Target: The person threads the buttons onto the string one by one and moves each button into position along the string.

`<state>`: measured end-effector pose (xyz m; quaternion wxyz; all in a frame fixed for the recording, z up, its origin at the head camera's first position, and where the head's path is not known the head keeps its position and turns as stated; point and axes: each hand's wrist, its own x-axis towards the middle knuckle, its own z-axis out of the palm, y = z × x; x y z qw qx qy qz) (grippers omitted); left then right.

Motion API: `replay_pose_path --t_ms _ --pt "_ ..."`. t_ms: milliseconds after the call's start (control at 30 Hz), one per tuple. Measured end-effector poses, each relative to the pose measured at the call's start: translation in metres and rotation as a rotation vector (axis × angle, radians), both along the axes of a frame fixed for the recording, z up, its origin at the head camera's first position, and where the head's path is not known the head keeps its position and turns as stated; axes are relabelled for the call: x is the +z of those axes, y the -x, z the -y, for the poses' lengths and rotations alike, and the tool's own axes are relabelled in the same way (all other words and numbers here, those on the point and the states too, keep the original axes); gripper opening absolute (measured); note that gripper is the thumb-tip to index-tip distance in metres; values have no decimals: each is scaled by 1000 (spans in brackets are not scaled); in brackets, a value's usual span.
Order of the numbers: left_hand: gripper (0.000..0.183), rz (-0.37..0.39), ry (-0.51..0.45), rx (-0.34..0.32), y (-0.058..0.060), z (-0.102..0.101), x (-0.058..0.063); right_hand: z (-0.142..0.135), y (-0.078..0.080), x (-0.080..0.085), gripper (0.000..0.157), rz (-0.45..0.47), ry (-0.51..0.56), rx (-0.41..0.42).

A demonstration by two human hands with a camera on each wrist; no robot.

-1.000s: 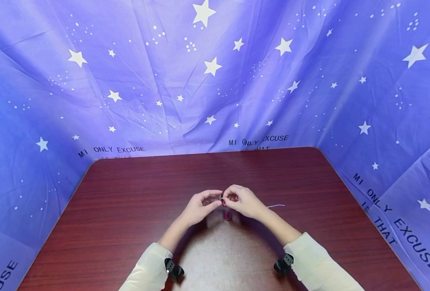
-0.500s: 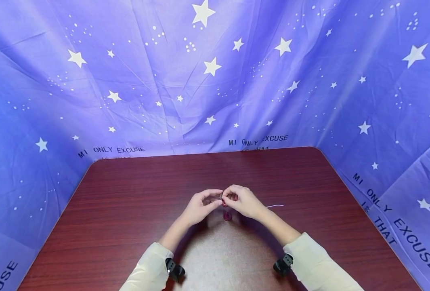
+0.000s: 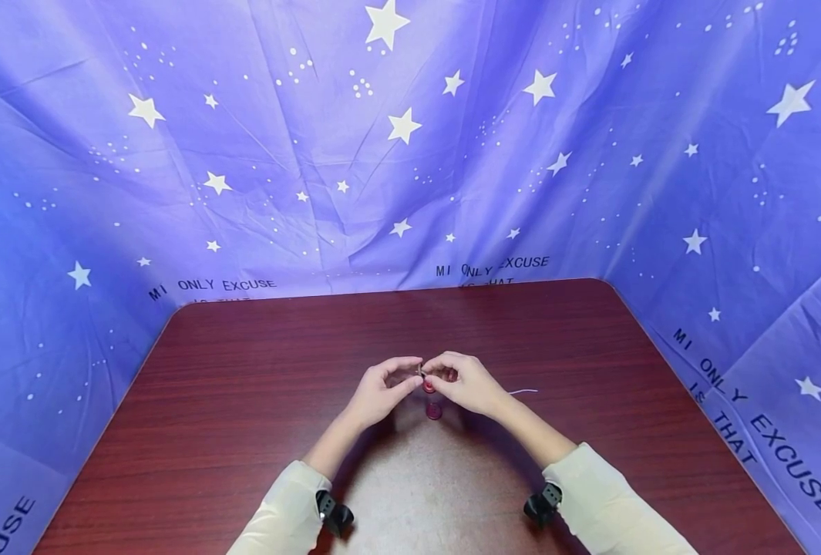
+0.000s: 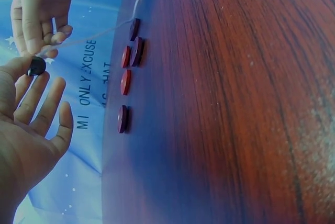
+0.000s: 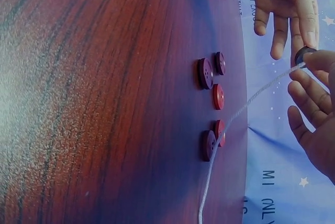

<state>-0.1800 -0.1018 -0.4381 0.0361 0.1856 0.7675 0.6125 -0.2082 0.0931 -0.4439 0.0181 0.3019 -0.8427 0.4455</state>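
Held up over the table, my left hand (image 3: 375, 395) pinches a dark, nearly black button (image 4: 36, 66) between thumb and fingertips; its other fingers spread loosely. Against it, my right hand (image 3: 476, 387) pinches a white string (image 5: 233, 119) at the button's face, the fingertips of both hands meeting there. Whether the string's tip is through a hole I cannot tell. From the right hand the string slants down to the tabletop. Below the hands lie several loose buttons: a large maroon button (image 5: 205, 74), a red button (image 5: 218, 97) and others of similar colours.
The dark red wood-grain table (image 3: 257, 432) extends on all sides of the hands. Behind it and along both sides hangs a blue-purple curtain (image 3: 299, 154) with white stars and lettering. A black wrist camera (image 3: 334, 515) sits at the left cuff, with another wrist camera (image 3: 542, 505) at the right.
Both hands stay together at the button, the left fingertips shifting slightly up and left. The string's trailing end on the table has slid a little to the left.
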Motion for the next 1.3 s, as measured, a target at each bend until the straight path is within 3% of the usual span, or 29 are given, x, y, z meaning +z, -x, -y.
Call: replay_pose_path --t_ms 467,1000,1300 --pt "35 -44 -21 12 -1 -3 -1 -1 -1 0 5 -8 -9 -43" --pt "30 -16 25 52 -2 -5 1 -1 0 -2 4 -25 20 -25" --pt "31 -67 24 93 -2 -5 -2 -4 0 0 8 86 57 -11"
